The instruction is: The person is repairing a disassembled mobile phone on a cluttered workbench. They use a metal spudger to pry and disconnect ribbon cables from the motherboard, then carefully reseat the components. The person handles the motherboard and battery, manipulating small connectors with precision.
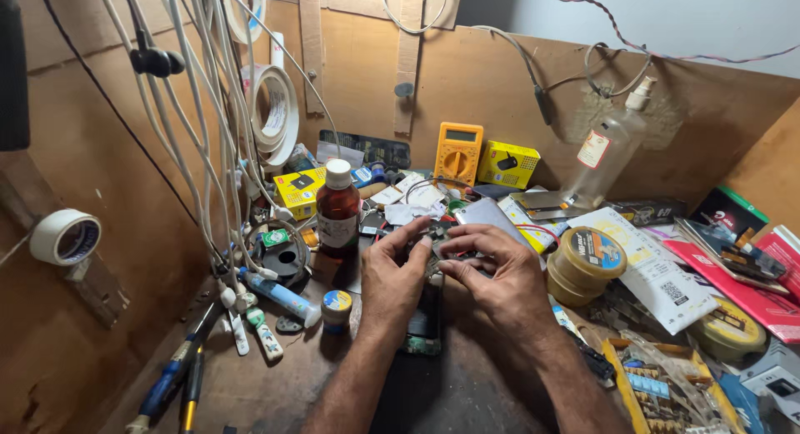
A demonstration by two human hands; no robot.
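Observation:
My left hand (393,277) and my right hand (493,277) meet over the middle of the cluttered bench, and the fingertips of both pinch a small dark part (433,242) between them. Under the hands lies an opened dark phone body (425,324) with a green edge at its near end. A grey phone back cover (486,213) leans just behind the fingers. What exactly the fingers hold is mostly hidden by them.
A brown bottle with a white cap (337,207) stands left of my hands. A yellow multimeter (458,153) and yellow boxes sit at the back. Round tins (587,261), papers and a parts tray (667,388) crowd the right. Cables hang at left; screwdrivers (179,371) lie below.

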